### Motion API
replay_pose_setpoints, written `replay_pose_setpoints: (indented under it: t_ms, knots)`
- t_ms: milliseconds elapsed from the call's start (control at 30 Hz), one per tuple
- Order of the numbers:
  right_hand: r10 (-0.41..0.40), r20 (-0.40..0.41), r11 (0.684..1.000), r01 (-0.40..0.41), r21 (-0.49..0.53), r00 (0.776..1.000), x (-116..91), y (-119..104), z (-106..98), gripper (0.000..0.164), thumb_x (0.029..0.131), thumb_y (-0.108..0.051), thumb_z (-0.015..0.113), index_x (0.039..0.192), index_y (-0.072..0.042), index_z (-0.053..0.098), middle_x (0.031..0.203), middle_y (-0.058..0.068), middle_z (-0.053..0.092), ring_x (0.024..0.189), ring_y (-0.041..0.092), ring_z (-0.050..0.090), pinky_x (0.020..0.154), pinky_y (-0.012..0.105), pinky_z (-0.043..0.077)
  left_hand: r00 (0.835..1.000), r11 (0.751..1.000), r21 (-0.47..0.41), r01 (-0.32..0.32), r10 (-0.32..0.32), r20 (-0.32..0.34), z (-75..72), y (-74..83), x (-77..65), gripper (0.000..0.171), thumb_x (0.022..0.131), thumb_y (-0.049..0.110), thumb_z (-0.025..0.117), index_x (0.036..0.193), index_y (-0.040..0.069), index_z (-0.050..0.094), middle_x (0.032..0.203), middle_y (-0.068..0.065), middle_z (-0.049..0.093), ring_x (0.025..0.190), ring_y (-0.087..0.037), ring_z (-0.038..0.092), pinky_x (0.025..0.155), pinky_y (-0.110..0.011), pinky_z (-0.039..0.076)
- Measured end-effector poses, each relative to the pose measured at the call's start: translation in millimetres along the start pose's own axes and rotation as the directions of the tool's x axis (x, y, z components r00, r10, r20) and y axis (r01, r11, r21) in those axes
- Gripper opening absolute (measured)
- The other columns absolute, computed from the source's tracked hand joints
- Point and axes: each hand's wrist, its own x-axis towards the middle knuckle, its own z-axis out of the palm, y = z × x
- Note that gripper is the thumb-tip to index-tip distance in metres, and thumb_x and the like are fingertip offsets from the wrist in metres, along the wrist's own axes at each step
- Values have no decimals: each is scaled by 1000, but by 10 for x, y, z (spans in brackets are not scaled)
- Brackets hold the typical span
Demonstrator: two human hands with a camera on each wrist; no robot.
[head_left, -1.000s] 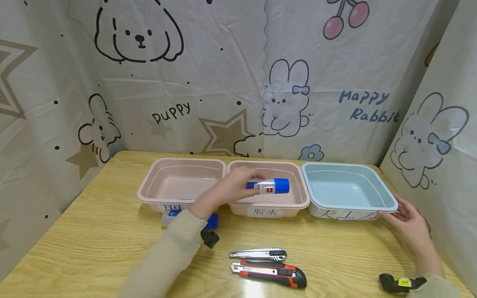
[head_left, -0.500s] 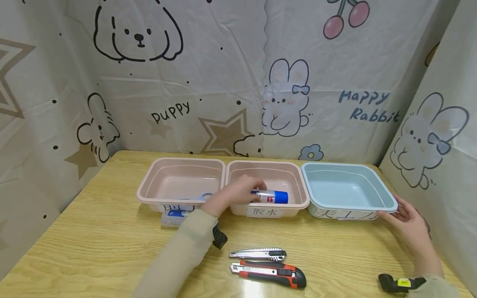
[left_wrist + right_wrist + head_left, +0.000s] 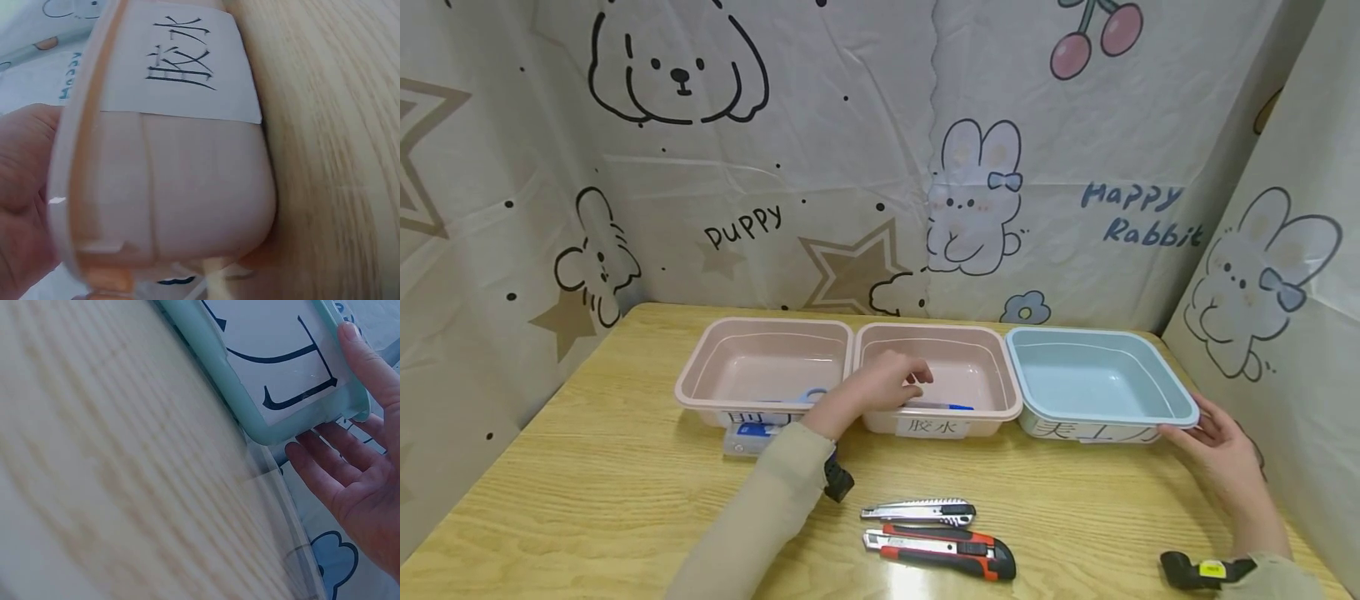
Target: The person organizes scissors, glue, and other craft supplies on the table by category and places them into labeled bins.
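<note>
My left hand (image 3: 887, 383) is over the middle pink bin (image 3: 1000, 414), its fingers loosely bent with nothing between them. Below the fingertips, a blue-capped glue stick (image 3: 958, 407) lies in that bin, mostly hidden by the front wall. The left wrist view shows the hand (image 3: 25, 181) behind the bin's rim (image 3: 62, 200). At the right, my right hand (image 3: 1221, 446) holds the front corner of the light blue bin (image 3: 1037, 427). In the right wrist view its thumb (image 3: 369, 359) presses the rim while the other fingers reach round the side.
In the left pink bin (image 3: 688, 400) a light blue scissor handle (image 3: 812, 395) shows. Before it lies a clear, blue-labelled glue container (image 3: 752, 437), partly behind the left sleeve. A silver box cutter (image 3: 917, 511) and a red-and-black box cutter (image 3: 940, 550) lie on the front table.
My left hand has lowered the glue stick into the middle pink bin and let it go. The right hand keeps its place on the blue bin.
</note>
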Motion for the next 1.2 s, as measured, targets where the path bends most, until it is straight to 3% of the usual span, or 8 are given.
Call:
replay_pose_setpoints:
  t_ms: [167, 400, 500, 600, 733, 933, 1067, 1200]
  knots:
    - [10, 0, 1000, -10, -25, 1000, 2, 7, -1, 73, 76, -22, 62, 136, -24, 20, 123, -8, 39, 82, -15, 40, 65, 3, 39, 996, 1000, 22, 7, -5, -92, -105, -10, -186, 19, 79, 17, 59, 98, 12, 61, 95, 3, 60, 88, -13, 55, 75, -24, 44]
    - [-21, 5, 998, 20, 53, 1000, 19, 46, 17, 72, 76, -16, 63, 135, -21, 22, 113, -18, 42, 83, -14, 43, 65, 4, 40, 980, 994, 82, 72, -55, -189, -372, -35, -666, 21, 79, 26, 59, 99, 19, 60, 97, 8, 58, 84, -7, 52, 74, -22, 43]
    - [-23, 4, 996, 22, 81, 1000, 31, 65, 16, 72, 76, -15, 63, 135, -21, 23, 111, -18, 43, 83, -13, 44, 64, 4, 41, 972, 987, 143, 74, -39, -232, -448, -80, -855, 21, 76, 26, 62, 96, 19, 61, 94, 8, 58, 82, -7, 53, 73, -22, 44]
    - [-26, -3, 999, 26, 41, 1000, 39, 76, 12, 72, 76, -16, 62, 135, -23, 22, 114, -16, 42, 84, -14, 43, 65, 3, 40, 967, 979, 198, 53, -1, -255, -477, -140, -1016, 20, 75, 26, 63, 93, 18, 61, 92, 8, 58, 87, -6, 52, 76, -23, 44]
    - [-13, -6, 999, 13, -38, 1000, 47, 80, 42, 70, 77, -21, 61, 135, -26, 21, 120, -11, 41, 84, -15, 41, 65, 3, 39, 969, 962, 273, 21, 48, -244, -487, -200, -1258, 23, 73, 26, 65, 93, 16, 62, 90, 7, 58, 84, -8, 53, 75, -25, 44]
    - [-37, 8, 999, 37, -22, 999, 28, 40, 53, 71, 77, -19, 62, 135, -23, 22, 115, -14, 42, 84, -13, 43, 65, 4, 41, 980, 940, 342, 0, 69, -189, -458, -234, -1603, 26, 70, 24, 69, 94, 16, 62, 88, 5, 57, 79, -12, 53, 70, -30, 44]
    - [-51, 4, 999, 51, -2, 999, 17, 25, 29, 70, 77, -16, 62, 135, -22, 22, 110, -19, 42, 84, -13, 44, 65, 4, 41, 990, 934, 356, 16, 36, -138, -366, -262, -1754, 34, 69, 26, 69, 99, 14, 60, 94, 1, 57, 85, -15, 54, 74, -32, 45]
    - [-41, -1, 999, 41, -14, 999, 15, 26, 7, 71, 77, -18, 62, 135, -22, 22, 115, -15, 42, 83, -14, 43, 65, 4, 41, 993, 933, 352, 72, -33, -117, -261, -282, -1840, 44, 67, 27, 70, 106, 10, 57, 104, -4, 55, 96, -20, 51, 82, -37, 42]
